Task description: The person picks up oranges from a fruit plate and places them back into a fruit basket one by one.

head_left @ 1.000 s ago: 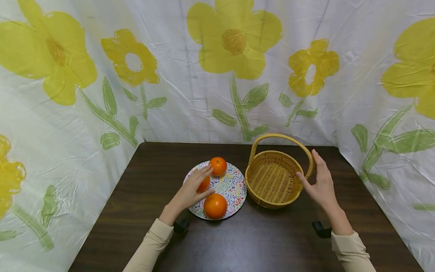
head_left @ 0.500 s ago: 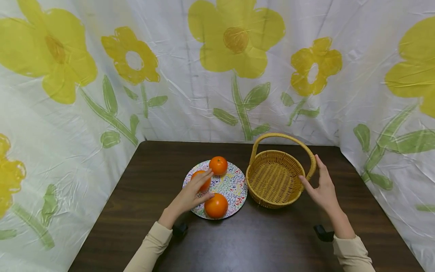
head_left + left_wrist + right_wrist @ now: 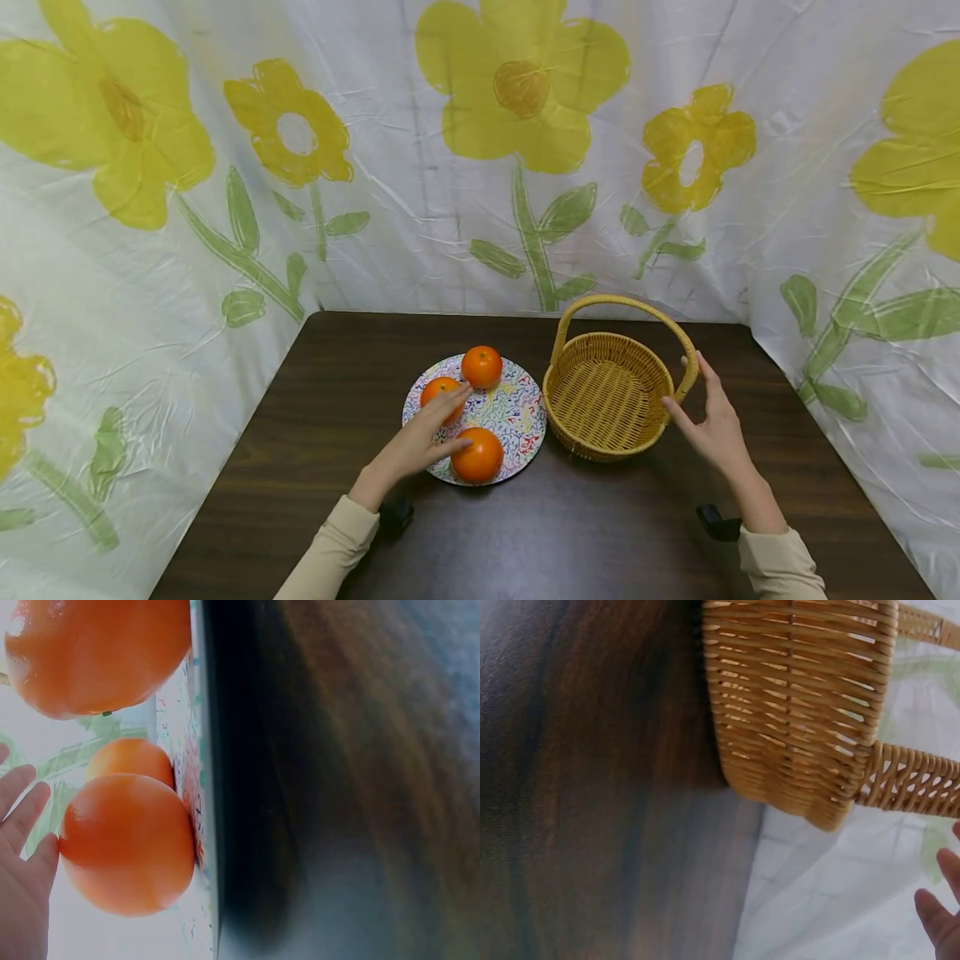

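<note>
A round plate (image 3: 517,408) with a colourful squiggle pattern carries three oranges: a front orange (image 3: 480,463), a left orange (image 3: 437,388) and a back orange (image 3: 482,367). My left hand (image 3: 412,446) is over the plate's left side, fingers extended and thumb overlapping the front orange. In the left wrist view, my left hand (image 3: 22,877) appears beside an orange (image 3: 127,847), not wrapped round it. To the right stands a wicker basket (image 3: 592,452) with an arched handle (image 3: 626,302). My right hand (image 3: 716,433) is spread beside that handle's right foot; the right wrist view shows its fingertips (image 3: 934,911) apart from the basket.
Everything stands on a dark wood-grain table (image 3: 555,533). A white curtain (image 3: 405,250) with yellow flowers hangs behind and at both sides. A small black device (image 3: 395,517) sits at the left wrist, another black device (image 3: 717,523) at the right.
My left hand has shifted slightly down and back, uncovering more of the left orange. My right hand has moved slightly right and toward me. Plate, oranges and basket stay put.
</note>
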